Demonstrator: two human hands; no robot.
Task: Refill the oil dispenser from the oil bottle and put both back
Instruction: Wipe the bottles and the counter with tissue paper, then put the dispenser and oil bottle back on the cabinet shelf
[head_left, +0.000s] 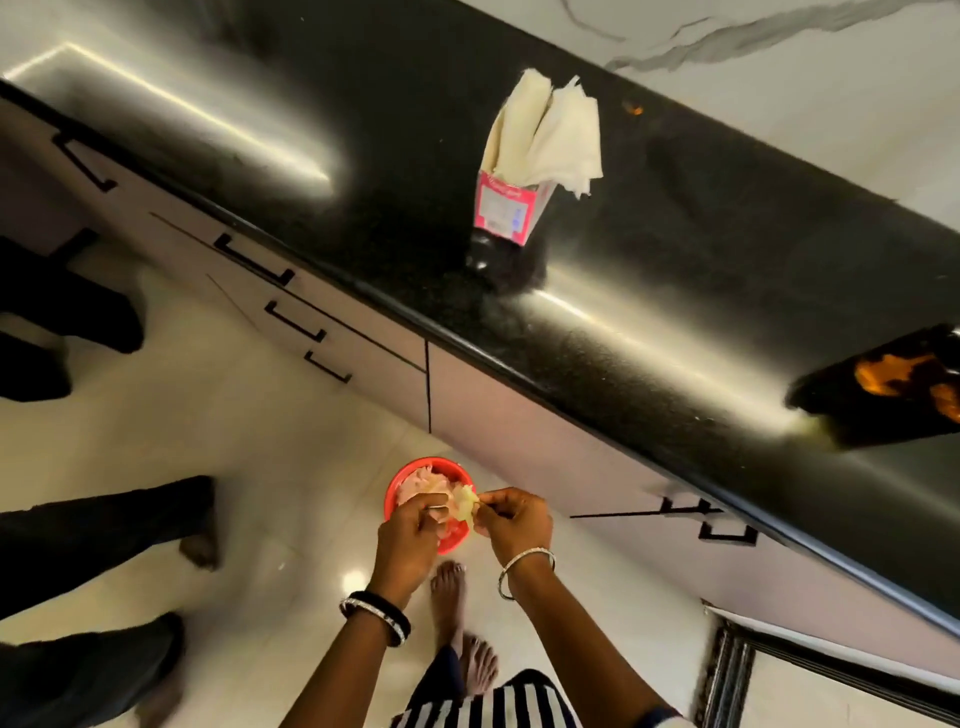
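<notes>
A black stone counter (597, 332) runs diagonally across the kitchen, above pale cabinet fronts (498, 415) with black handles and a glossy pale floor (291, 467). A pink tissue pack (506, 208) stands upright on it, with white sheets fanning out of the top. At the counter's near edge, far right, sits a dark container (883, 389) with amber glints — blurred, so whether it is the oil bottle or the dispenser cannot be told. Low over the floor, the right hand (514, 522) pinches a crumpled yellowish wad (465, 506). The left hand (410, 535), fingers curled, grips its other side. Directly beneath them is a red bin (397, 480) holding more crumpled paper. Dark-trousered legs (98, 514) stand at the left.
</notes>
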